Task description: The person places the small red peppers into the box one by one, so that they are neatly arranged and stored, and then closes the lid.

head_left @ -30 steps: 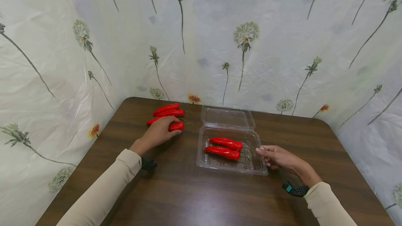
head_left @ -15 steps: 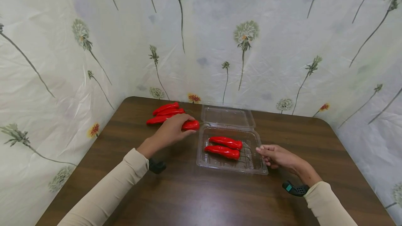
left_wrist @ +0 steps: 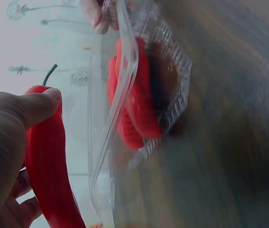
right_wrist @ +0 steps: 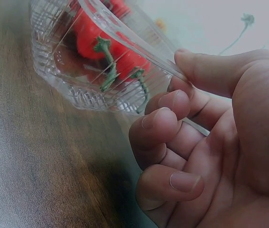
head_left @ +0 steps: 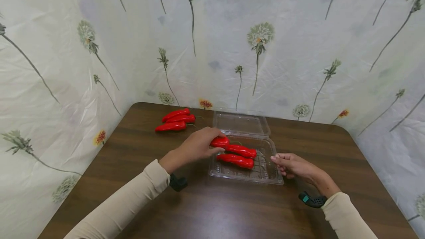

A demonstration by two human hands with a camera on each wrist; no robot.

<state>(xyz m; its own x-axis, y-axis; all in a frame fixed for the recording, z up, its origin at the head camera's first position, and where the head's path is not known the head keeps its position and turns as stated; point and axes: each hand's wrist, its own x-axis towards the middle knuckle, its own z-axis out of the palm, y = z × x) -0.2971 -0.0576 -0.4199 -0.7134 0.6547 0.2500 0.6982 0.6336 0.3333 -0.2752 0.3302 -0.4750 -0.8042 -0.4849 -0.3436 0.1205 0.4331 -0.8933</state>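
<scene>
My left hand (head_left: pixel 200 144) grips a long red chili pepper (left_wrist: pixel 49 156) with a short green stem, over the left side of a clear plastic container (head_left: pixel 245 180). The left wrist view has the thumb pressed along the pepper near its stem end. Two more red peppers (head_left: pixel 236 160) lie side by side in the container, stems toward the right. With thumb and index finger my right hand (head_left: pixel 297 166) pinches the container's right rim (right_wrist: pixel 165 64); its other fingers are curled below the rim. Part of the held pepper is hidden by the left hand in the head view.
A group of three red peppers (head_left: pixel 170 126) lies at the table's back left. The container's hinged lid (head_left: pixel 240 124) is laid back behind it, near the patterned wall covering (head_left: pixel 212 47). Brown wooden table (head_left: pixel 212 209) extends in front of the container.
My left hand has lifted a pepper from the group and carried it right, from the back left to above the container. The right hand has stayed at the rim.
</scene>
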